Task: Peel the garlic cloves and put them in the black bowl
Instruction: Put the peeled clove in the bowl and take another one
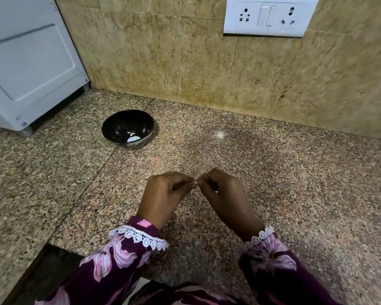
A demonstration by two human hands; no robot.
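Both hands, left [166,195] and right [221,195], pinch 1 mostly hidden clove [195,185] with curled fingertips, near-centre. Likely small, light, papery-skinned; grip its ends. Bowl [128,128] sits far-left.

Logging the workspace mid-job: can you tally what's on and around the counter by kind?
Black bowl: 1
Hands (left hand, right hand): 2
White appliance: 1
Wall switch plate: 1
Total: 5
Pale pieces lie in the bowl; too small to count. Whatever the fingertips pinch is hidden.
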